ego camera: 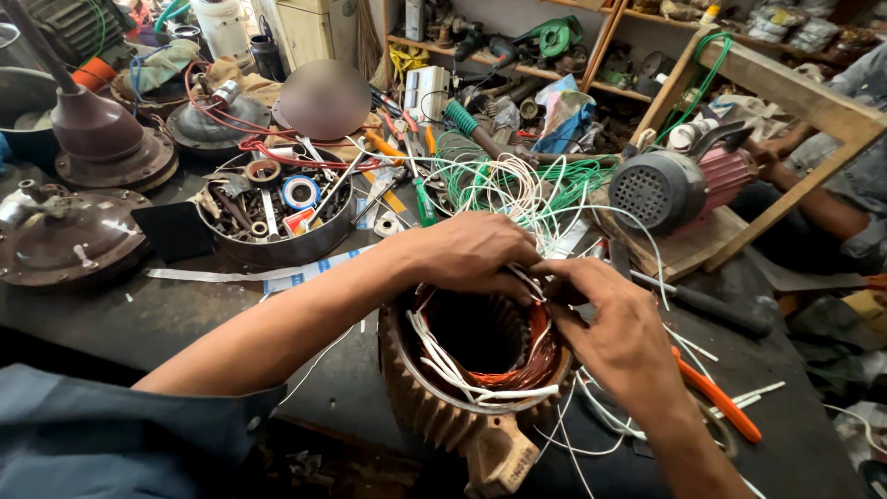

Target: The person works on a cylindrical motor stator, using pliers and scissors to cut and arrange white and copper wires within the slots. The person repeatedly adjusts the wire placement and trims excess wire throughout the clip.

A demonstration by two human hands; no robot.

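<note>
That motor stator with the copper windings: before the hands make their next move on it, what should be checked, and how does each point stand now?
1. Both hands on the wires: ok; left hand and right hand pinch white wires at the rim of the motor stator.
2. Stator steady on the workbench: cannot tell.
3. Copper windings intact: cannot tell.
4. Loose wires clear of the work: not ok; a green and white tangle lies just behind.
5. Orange-handled pliers within reach: ok.

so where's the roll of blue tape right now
The roll of blue tape lies in the round metal tray of small parts, upper left of the hands.
</note>
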